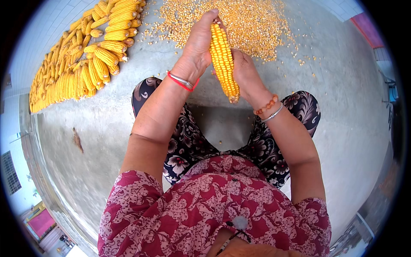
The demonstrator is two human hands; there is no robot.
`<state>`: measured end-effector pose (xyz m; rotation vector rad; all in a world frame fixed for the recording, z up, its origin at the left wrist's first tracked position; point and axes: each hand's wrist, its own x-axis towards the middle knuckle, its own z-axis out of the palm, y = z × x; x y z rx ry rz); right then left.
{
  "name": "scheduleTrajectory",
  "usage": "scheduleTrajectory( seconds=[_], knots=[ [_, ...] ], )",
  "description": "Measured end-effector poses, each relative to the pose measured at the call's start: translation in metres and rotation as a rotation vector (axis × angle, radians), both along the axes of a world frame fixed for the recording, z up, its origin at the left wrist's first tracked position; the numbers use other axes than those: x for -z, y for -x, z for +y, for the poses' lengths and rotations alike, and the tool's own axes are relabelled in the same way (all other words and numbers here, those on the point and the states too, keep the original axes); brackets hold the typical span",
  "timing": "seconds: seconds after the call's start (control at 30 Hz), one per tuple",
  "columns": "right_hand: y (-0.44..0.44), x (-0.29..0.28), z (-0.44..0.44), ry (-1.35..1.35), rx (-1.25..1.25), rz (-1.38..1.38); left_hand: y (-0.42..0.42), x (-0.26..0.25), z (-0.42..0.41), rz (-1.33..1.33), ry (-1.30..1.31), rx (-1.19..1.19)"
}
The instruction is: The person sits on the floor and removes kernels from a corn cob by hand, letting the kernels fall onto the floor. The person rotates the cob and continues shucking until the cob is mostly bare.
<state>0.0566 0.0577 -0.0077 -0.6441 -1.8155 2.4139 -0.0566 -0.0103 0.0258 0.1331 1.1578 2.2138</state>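
Observation:
A yellow ear of corn (pixel 223 62), husked and with its kernels on, is held in front of me between both hands. My left hand (pixel 200 40) grips its upper end from the left, the thumb at the top beside the dark tip. On the right side, my right hand (pixel 247 72) closes around the middle and lower part, its thumb along the cob; most of its fingers are hidden behind the ear. Beyond the hands, loose corn kernels (pixel 257 29) lie scattered over the concrete floor.
A large pile of husked corn ears (pixel 86 54) spreads over the floor at the upper left. My bent knees flank the bare concrete (pixel 224 125) below the hands. A small brown scrap (pixel 77 139) lies on the floor at the left.

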Motion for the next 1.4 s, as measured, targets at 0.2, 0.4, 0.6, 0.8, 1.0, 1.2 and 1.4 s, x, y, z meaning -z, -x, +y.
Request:
scheduleTrajectory(
  seconds=[0.2,0.4,0.6,0.8,1.0,1.2,1.4],
  knots=[
    [0.0,-0.002,0.004,0.404,0.058,0.016,0.004,-0.008,-0.003,-0.038,-0.01,0.086],
    [-0.009,-0.01,0.001,-0.056,-0.147,0.183,0.013,-0.008,-0.01,-0.048,-0.01,0.034],
    [-0.005,-0.002,-0.001,-0.03,-0.071,0.113,0.018,0.002,-0.012,-0.259,-0.136,0.06],
    [-0.005,-0.003,-0.001,0.288,0.047,0.012,0.008,-0.011,-0.009,-0.23,-0.092,0.01],
    [-0.012,-0.014,-0.001,0.054,-0.107,0.157,0.023,-0.003,-0.015,-0.247,-0.138,0.001],
    [-0.013,-0.007,-0.005,0.09,-0.089,0.153,0.026,-0.002,-0.013,-0.261,-0.117,-0.076],
    [-0.011,-0.01,-0.003,0.41,0.01,0.034,0.027,-0.001,-0.014,-0.189,-0.147,-0.03]
  ],
)
